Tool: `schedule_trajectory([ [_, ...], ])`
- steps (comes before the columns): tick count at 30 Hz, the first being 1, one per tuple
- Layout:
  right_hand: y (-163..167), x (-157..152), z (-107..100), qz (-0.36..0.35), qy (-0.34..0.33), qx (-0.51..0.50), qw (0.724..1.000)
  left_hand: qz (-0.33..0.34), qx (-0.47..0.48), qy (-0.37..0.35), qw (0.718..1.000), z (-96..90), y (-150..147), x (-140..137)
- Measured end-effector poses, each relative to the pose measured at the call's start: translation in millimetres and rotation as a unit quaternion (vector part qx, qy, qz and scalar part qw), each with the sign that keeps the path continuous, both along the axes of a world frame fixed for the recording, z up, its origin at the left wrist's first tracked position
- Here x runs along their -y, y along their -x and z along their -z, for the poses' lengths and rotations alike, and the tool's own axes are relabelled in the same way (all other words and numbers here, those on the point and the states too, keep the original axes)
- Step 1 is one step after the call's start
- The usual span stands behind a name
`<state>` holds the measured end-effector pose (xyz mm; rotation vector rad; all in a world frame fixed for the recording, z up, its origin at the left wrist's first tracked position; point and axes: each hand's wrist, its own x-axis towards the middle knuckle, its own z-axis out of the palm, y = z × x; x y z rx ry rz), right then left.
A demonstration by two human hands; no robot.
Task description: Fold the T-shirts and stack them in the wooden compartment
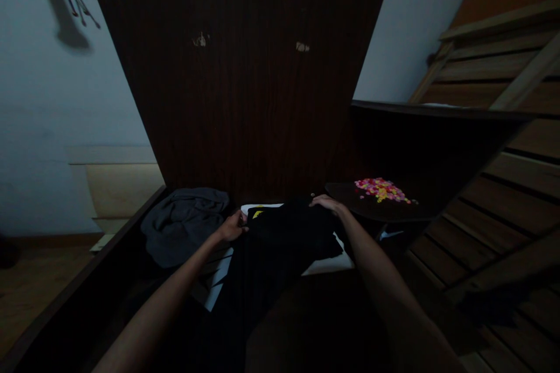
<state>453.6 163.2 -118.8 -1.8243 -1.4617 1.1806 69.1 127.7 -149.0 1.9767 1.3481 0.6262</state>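
A black garment with a small yellow mark near its top left lies spread over a white cloth on a dark surface. My left hand pinches the garment's upper left corner beside the yellow mark. On the garment's upper right edge rests my right hand, palm down with the fingers curled on the fabric. The room is very dim and the garment's lower part fades into shadow.
A crumpled grey garment lies to the left. A dark wooden board stands upright behind. A round dark tray with a pile of small pink and yellow pieces sits at right. Wooden slats fill the right side.
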Motion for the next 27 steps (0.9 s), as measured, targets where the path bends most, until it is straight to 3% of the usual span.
schedule_trajectory([
  [2, 0.2, 0.1, 6.4, -0.004, -0.029, -0.035, 0.999, -0.009, 0.007, 0.004, 1.000, 0.4, 3.9, -1.1],
  [6, 1.0, -2.0, 15.4, 0.022, -0.075, 0.014, 0.997, -0.028, 0.006, 0.013, 1.000, 1.8, 12.4, -3.1],
  [13, -10.8, 9.3, 9.9, 0.013, 0.014, 0.036, 0.999, -0.034, -0.004, 0.034, 0.999, 3.2, 16.6, -3.7],
  [18, -11.2, 24.3, 14.0, -0.008, 0.035, -0.109, 0.993, -0.023, -0.006, 0.034, 0.999, 2.9, 15.6, -3.8],
  [20, -11.3, 28.4, 17.8, -0.009, 0.038, -0.118, 0.992, -0.022, -0.012, 0.031, 0.999, 3.0, 15.0, -3.7],
  [27, -21.6, 31.6, 32.7, 0.029, -0.040, -0.055, 0.997, -0.029, -0.064, 0.006, 0.998, -1.9, 11.9, 1.6],
])
